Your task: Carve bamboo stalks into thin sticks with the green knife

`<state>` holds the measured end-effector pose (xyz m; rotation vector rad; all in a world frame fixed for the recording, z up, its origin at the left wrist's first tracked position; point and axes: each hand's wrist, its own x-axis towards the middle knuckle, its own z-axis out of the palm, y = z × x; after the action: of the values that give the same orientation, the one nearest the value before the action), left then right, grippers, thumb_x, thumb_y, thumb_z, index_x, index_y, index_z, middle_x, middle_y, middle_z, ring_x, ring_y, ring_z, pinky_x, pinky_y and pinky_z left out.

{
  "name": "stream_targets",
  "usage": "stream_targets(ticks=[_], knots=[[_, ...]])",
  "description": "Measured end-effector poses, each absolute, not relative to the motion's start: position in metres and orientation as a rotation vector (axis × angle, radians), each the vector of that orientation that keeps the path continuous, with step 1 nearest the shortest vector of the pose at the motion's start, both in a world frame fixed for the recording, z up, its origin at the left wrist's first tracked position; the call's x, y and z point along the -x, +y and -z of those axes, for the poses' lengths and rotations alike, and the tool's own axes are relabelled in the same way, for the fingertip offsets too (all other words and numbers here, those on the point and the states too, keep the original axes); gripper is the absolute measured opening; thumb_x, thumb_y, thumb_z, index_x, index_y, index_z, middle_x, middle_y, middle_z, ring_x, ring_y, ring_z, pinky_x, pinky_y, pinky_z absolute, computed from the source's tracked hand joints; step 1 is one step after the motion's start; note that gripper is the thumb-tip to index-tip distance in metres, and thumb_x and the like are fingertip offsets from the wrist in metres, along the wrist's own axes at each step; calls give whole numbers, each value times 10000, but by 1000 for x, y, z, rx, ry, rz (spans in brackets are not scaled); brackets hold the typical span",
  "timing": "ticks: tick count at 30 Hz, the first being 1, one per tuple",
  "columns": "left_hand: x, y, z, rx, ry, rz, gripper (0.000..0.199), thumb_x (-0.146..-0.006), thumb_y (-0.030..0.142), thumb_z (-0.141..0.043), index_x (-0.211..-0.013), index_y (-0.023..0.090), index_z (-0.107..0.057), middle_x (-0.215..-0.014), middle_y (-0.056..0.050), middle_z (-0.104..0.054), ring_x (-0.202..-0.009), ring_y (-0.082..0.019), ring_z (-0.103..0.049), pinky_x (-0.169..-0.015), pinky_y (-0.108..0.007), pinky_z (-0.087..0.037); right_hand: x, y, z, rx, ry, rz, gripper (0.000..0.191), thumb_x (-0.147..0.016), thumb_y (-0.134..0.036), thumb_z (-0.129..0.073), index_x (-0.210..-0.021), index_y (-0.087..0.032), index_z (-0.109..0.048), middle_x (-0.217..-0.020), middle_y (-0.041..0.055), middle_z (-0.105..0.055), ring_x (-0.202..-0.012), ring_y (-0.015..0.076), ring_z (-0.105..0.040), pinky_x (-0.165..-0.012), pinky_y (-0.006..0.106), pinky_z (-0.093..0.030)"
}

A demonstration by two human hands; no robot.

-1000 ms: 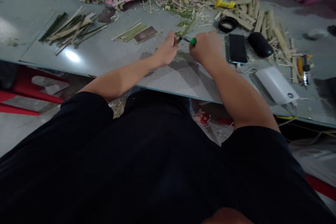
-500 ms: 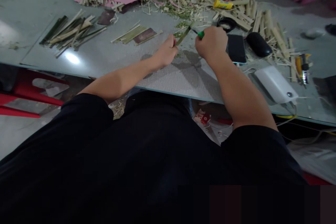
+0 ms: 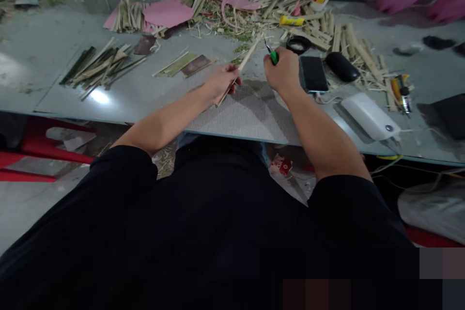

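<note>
My left hand [image 3: 224, 81] is closed round a thin, pale split-wood or bamboo strip [image 3: 249, 54], which slants up and to the right past the fingers. My right hand [image 3: 285, 69] grips a green-handled craft knife [image 3: 273, 57], its narrow metal blade pointing up and left. The blade is close to the strip's far end, with a small gap between them. On the table left of my left hand lie flat green strips [image 3: 178, 66] beside a brown patch [image 3: 196, 66].
Dark green and tan strips [image 3: 98, 65] are heaped at left. Pink paper [image 3: 169, 11], shavings and a yellow tube [image 3: 291, 20] lie along the back. A phone [image 3: 313, 73], black mouse-shaped object [image 3: 342, 67], white power bank [image 3: 369, 116] and yellow cutter [image 3: 401, 92] lie at right.
The strip in my left hand has turned from its green face to its pale face, and its lower end now shows below the hand. The knife stays in my right hand. The view has shifted slightly.
</note>
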<state>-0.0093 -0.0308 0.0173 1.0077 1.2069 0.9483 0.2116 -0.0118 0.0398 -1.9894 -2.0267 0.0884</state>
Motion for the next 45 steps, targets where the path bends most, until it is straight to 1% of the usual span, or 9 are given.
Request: stream_targets(ticks=[2, 6, 13, 18, 24, 30, 34, 39, 45], knots=[[7, -33, -19, -1035, 1178, -946, 322, -1334, 172, -643, -1042, 216, -772, -782, 6, -753, -641, -114, -653, -712, -293, -554, -213, -13, -39, 1967, -2043, -82, 345, -1434, -279, -522, -1527, -146, -826, -1461, 243, -873, -1271, 342, -742, -1037, 429, -486], [2, -41, -25, -1096, 1157, -943, 412, -1358, 146, -575, -982, 225, -721, -775, 16, -753, -657, -113, -691, -704, -275, -555, -213, -13, -33, 1923, -2121, -57, 374, -1409, -425, -518, -1589, -255, -798, -1465, 206, -873, -1285, 403, -729, -996, 464, -500], [0, -44, -23, -1291, 1285, -931, 256, -1370, 182, -567, -1171, 226, -721, -762, 61, -696, -541, -93, -598, -644, -231, -472, -204, -14, -25, 1924, -2289, 16, 264, -1350, -366, -637, -1387, -225, -857, -1297, 204, -883, -1181, 397, -780, -951, 437, -525], [6, -41, -22, -1426, 1285, -953, 284, -1323, 236, -712, -1043, 237, -754, -835, -2, -798, -583, -95, -585, -640, -242, -472, -202, -16, -26, 1936, -2323, 25, 263, -1330, -373, -694, -1294, -216, -902, -1242, 213, -886, -1195, 439, -824, -976, 473, -589], [6, -42, -24, -1437, 1311, -974, 256, -1292, 244, -758, -1036, 254, -774, -858, -17, -832, -588, -103, -576, -625, -235, -478, -206, -15, -28, 1944, -2212, -36, 249, -1359, -391, -672, -1228, -247, -827, -1237, 165, -874, -1158, 370, -769, -954, 429, -530], [3, -44, -30, -1386, 1321, -964, 315, -1300, 160, -642, -1027, 227, -784, -766, 15, -766, -551, -93, -553, -600, -231, -441, -214, -15, -31, 1813, -2022, -251, 412, -1420, -489, -505, -1109, -312, -709, -1151, 100, -836, -1207, 325, -674, -1021, 436, -503], [3, -43, -34, -1319, 1292, -982, 328, -1229, 63, -588, -1036, 209, -809, -711, 35, -711, -542, -101, -540, -597, -247, -426, -219, -21, -35, 1767, -2148, -159, 405, -1393, -569, -507, -1200, -318, -760, -1253, 140, -855, -1234, 387, -752, -1015, 469, -535], [8, -34, -24, -1320, 1320, -1036, 279, -1077, 23, -701, -1069, 232, -885, -741, 32, -751, -569, -125, -601, -655, -293, -492, -224, -24, -39, 1828, -2297, -31, 512, -1381, -669, -503, -1247, -282, -810, -1256, 200, -866, -1255, 458, -793, -957, 473, -540], [12, -24, -12, -1377, 1325, -1052, 251, -1063, 68, -742, -1092, 265, -895, -751, 11, -775, -624, -154, -644, -629, -287, -467, -222, -26, -42, 1810, -2427, 4, 545, -1391, -713, -504, -1159, -283, -746, -1239, 185, -873, -1166, 400, -745, -971, 460, -506]])
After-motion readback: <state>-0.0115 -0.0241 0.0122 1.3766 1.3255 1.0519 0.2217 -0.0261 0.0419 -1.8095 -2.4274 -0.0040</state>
